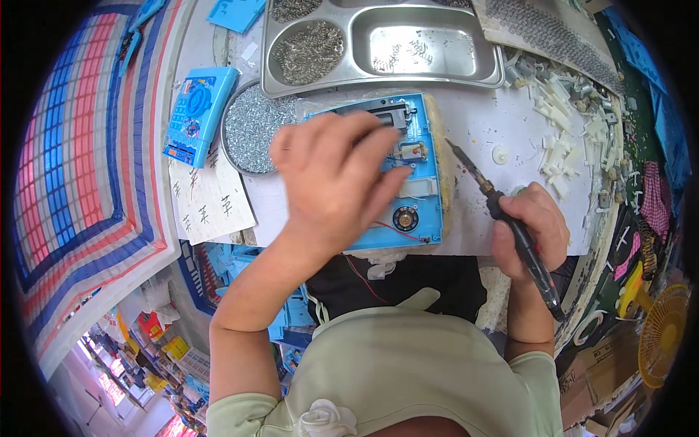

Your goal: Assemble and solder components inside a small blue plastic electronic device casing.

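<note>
A blue plastic casing point(428, 200) lies open on a padded cloth at the table's front, with a small motor point(411, 151), a round speaker point(405, 218) and red wires inside. Over its left part hovers my left hand point(331, 171), somewhat blurred. Its thumb and index finger are apart near the motor, and no object shows between them; it hides part of the casing. My right hand point(537, 226) grips the black handle of a soldering iron point(518, 237) to the right of the casing. The iron's thin tip points up and left, apart from the casing.
Left stand a round dish of small screws point(255, 127), a closed blue casing point(198, 116) and a paper sheet point(218, 207). Behind is a metal tray point(426, 76) with springs. White plastic parts point(564, 146) and small motors lie scattered right; a yellow fan point(664, 335) stands lower right.
</note>
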`<action>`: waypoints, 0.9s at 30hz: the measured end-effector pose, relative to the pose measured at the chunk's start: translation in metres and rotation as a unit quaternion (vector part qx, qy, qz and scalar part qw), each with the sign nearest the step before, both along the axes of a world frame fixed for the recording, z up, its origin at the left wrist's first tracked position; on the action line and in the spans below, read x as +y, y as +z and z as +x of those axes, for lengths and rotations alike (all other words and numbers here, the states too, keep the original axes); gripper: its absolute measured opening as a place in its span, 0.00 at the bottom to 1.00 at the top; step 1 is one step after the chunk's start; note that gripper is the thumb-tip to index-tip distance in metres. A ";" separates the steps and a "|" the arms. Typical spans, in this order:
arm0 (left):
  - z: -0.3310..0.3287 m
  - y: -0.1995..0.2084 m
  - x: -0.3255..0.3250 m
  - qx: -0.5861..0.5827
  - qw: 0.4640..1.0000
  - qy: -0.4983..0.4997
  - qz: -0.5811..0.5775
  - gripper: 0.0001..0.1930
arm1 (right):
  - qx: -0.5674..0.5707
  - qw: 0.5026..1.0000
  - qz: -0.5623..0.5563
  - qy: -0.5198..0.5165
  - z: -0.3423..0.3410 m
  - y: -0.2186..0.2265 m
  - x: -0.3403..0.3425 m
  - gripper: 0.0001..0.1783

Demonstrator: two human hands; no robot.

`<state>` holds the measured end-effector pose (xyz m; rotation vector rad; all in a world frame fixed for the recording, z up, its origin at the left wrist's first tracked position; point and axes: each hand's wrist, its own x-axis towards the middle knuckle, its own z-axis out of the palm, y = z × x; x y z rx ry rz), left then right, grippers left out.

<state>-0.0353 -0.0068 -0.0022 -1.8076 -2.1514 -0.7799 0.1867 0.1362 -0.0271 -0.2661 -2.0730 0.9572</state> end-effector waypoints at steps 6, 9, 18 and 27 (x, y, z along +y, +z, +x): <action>-0.035 0.011 -0.046 -0.016 0.987 0.072 -0.143 0.11 | 0.005 1.000 -0.005 -0.016 0.001 0.000 0.004 0.14; -0.040 0.019 -0.047 -0.013 0.987 0.047 -0.152 0.07 | 0.004 1.000 -0.002 -0.007 -0.002 0.000 0.003 0.14; -0.016 0.012 -0.020 -0.259 0.966 0.004 0.018 0.06 | -0.018 0.982 -0.183 -0.050 -0.006 0.004 -0.023 0.22; -0.007 -0.010 -0.015 -0.620 0.782 0.022 0.055 0.04 | -0.039 0.966 -0.252 0.040 -0.083 0.030 -0.030 0.31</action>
